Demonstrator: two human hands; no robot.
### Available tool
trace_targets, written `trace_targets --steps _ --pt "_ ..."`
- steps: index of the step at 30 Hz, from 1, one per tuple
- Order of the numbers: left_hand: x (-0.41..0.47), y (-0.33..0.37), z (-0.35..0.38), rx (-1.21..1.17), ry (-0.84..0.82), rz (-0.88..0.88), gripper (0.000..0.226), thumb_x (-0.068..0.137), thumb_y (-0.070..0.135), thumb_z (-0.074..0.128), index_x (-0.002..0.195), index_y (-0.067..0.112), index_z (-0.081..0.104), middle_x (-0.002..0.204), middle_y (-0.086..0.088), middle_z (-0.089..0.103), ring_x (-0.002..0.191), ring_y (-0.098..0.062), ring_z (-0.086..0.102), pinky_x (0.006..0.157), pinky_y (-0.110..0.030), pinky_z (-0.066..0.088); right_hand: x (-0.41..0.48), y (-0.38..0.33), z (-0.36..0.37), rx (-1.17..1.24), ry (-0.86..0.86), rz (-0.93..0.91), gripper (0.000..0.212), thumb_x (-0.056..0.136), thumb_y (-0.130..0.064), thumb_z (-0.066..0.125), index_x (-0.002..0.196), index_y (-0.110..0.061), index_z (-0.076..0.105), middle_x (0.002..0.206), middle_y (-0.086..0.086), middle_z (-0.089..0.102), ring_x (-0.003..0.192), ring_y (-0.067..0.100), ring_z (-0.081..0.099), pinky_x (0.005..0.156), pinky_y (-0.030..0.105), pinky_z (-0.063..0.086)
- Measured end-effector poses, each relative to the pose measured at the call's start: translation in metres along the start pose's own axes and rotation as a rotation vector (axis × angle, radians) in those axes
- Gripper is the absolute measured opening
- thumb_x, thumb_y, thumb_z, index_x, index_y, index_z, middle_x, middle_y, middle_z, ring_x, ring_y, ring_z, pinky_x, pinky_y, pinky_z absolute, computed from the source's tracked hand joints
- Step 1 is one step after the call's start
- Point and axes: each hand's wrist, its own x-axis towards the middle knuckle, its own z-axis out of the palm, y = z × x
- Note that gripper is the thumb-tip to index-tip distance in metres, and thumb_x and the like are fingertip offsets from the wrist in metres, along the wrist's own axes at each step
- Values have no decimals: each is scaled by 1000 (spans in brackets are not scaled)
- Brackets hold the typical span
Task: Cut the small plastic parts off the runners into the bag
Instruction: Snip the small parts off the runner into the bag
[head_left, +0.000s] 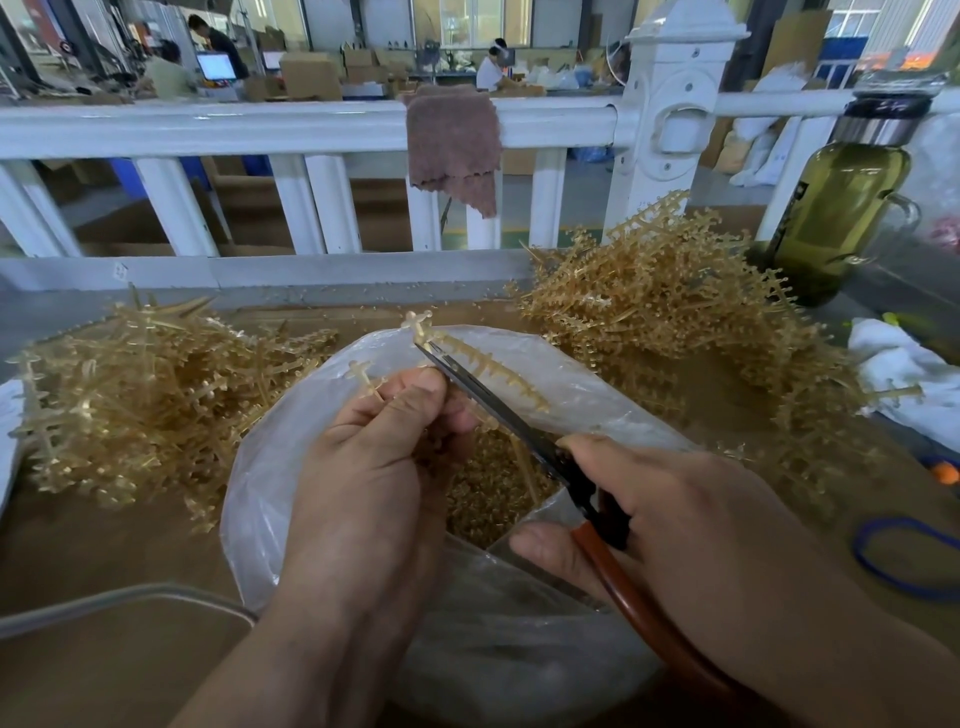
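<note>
In the head view the job looked to be in mid-course. The clear plastic bag (270, 493) stood open between the person's forearms, and a layer of small amber cut parts (488, 483) already lay in its bottom. A large heap of runners (675, 312) to the right still bristled with parts, so much seemed left to do. The flatter heap (145, 395) to the left may have been trimmed stock, though that could not be told for sure. The runner being worked (483, 364) was held above the bag's mouth. Its long axis ran diagonally from low on the right to high on the left, and its cross-shaped tip pointed away from the person, over the bag's far rim. A row of small parts was still attached along its length. The left hand (374, 467) had its thumb and fingers curled in a pinch on runner stems just beside the blade. Exactly where it met the worked runner was hidden. The right hand (675, 519) was wrapped round the reddish handles of the scissors (498, 410). The dark blade lay almost parallel to the runner, close along its near side. How wide the blades stood could not be made out.
</note>
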Motion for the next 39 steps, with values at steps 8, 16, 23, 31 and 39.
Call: trace_targets --steps 8,16,23,31,39 --pt "-1 1 2 -23 -17 8 7 77 19 65 72 14 66 66 -3 62 64 -13 61 73 -30 48 1 0 -5 41 -37 38 62 82 -86 33 80 -28 56 53 -13 45 48 4 47 44 29 41" --pt "-1 2 2 -27 -43 12 19 79 19 65 61 21 68 66 -1 61 64 -12 60 70 -29 48 3 -1 -6 64 -26 50 56 81 -83 39 71 -29 47 50 -13 34 44 4 39 42 27 34" --pt "1 1 1 -45 -57 9 16 82 18 65 66 20 67 67 -2 61 65 -13 60 68 -27 50 2 0 -6 57 -81 75 63 79 -87 32 80 -29 54 53 -13 42 49 5 47 47 29 42" --pt "0 1 4 -61 -75 43 8 79 19 64 74 13 62 67 -3 59 64 -13 57 63 -24 51 4 -2 -8 139 -139 61 72 78 -90 29 99 -30 62 60 -19 53 59 -1 56 54 17 41" --pt "0 0 3 -24 -54 48 9 78 20 64 76 13 61 68 -3 59 65 -13 58 64 -24 51 3 2 -8 167 -128 30 73 79 -91 27 100 -31 64 59 -22 51 62 -4 57 58 16 44"
